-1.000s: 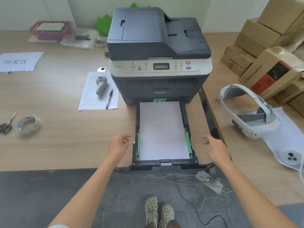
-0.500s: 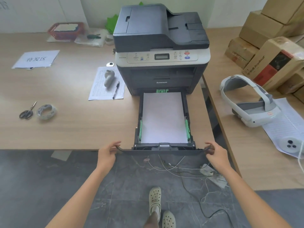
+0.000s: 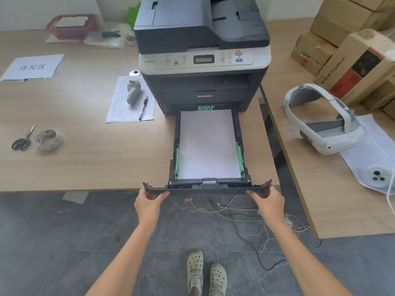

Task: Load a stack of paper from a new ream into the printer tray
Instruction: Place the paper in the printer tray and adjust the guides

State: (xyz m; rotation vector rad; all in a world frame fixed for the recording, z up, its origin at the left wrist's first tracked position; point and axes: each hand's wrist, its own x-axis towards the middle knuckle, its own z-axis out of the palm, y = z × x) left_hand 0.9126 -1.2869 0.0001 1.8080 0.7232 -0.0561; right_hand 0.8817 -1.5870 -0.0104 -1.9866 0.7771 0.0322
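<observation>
A dark printer (image 3: 203, 50) stands on the wooden table. Its black paper tray (image 3: 173, 146) is pulled far out, and its front panel overhangs the table's front edge. A stack of white paper (image 3: 208, 146) lies flat in the tray between green side guides. My left hand (image 3: 149, 199) grips the left end of the tray's front panel. My right hand (image 3: 267, 197) grips the right end of the same panel.
On the left table lie a printed form with a pen (image 3: 142, 107), scissors (image 3: 22, 139) and a tape roll (image 3: 48, 138). A white headset (image 3: 320, 122) and cardboard boxes (image 3: 352, 60) sit on the right table. Loose cables (image 3: 230, 210) cross the floor below the tray.
My hands dropped from beside the tray to its front panel and closed on both ends. The tray looks unmoved.
</observation>
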